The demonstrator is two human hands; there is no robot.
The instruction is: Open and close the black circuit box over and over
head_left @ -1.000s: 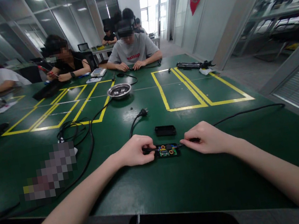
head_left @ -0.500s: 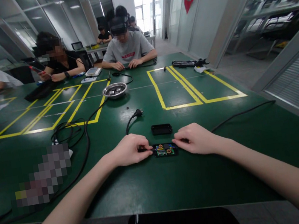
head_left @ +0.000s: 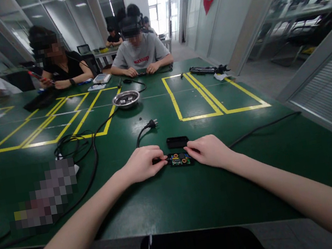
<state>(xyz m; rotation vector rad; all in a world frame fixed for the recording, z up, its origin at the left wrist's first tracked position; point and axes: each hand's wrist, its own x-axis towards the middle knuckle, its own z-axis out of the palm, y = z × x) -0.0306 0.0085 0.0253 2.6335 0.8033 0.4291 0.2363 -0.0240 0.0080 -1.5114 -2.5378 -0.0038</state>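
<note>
An opened power adapter (head_left: pixel 180 160) lies on the green table in front of me, its black lower shell holding a circuit board with copper-coloured coils. At its left end my left hand (head_left: pixel 145 163) is closed in a pinch, on what looks like the cord where it enters the shell. My right hand (head_left: pixel 210 151) pinches at the right end, and its fingertips hide what exactly they grip. Just behind the board sits the loose black cover (head_left: pixel 177 142), close to my right fingertips. A power plug (head_left: pixel 152 123) on a short length of cord lies beyond my left hand.
A metal bowl (head_left: pixel 126 99) with small metal parts stands farther back. To the left lie a blurred-out power strip (head_left: pixel 45 193) and coiled black cable (head_left: pixel 72 145). Another cord (head_left: pixel 264 125) runs right. Yellow tape (head_left: pixel 201 117) marks the table (head_left: pixel 130 215). A person (head_left: pixel 140 52) works opposite.
Both hands keep their pinches at the adapter's ends. My right fingertips have shifted slightly up and left, nearer the cover. The whole view has moved a little.
</note>
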